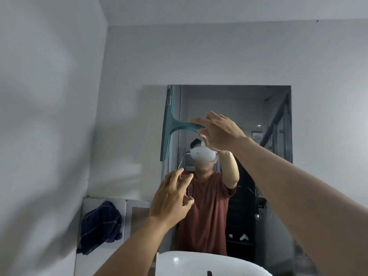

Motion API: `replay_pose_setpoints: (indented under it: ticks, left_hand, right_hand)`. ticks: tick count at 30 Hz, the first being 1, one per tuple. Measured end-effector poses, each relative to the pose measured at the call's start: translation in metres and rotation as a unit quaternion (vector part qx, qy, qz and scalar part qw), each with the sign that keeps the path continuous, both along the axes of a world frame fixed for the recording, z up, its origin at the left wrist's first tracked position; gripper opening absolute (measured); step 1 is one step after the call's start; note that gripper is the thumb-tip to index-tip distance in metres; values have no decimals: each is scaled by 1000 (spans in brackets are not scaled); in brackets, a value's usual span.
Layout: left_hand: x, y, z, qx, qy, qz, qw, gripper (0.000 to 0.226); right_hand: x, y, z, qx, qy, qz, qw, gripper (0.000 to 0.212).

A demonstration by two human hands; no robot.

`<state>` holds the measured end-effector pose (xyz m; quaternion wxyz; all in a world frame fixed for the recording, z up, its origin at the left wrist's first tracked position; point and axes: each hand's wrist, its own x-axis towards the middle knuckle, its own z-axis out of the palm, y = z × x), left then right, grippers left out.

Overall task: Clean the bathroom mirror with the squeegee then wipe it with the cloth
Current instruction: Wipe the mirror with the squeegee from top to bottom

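Note:
The rectangular mirror (264,108) hangs on the grey wall ahead. A teal squeegee (169,124) stands with its blade upright along the mirror's left edge, its handle pointing right. My right hand (218,132) grips the end of that handle. My left hand (172,198) is raised lower down, in front of the mirror's lower left part, fingers spread and holding nothing. A dark blue checked cloth (100,226) is draped over a ledge at the lower left, apart from both hands.
A white basin (199,263) lies directly below the mirror at the bottom edge. A pale tiled ledge (137,204) runs along the wall left of the basin. Bare grey wall fills the left side and the area above the mirror.

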<state>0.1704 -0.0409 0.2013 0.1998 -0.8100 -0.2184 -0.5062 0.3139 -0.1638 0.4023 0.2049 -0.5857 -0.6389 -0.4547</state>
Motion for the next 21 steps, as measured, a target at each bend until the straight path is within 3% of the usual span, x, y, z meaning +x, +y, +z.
replay_pose_setpoints:
  ticks: [21]
  left_hand:
    - [-4, -4, 2, 9, 16, 14, 1000, 73]
  right_hand:
    - [38, -45, 17, 25, -10, -67, 997, 46]
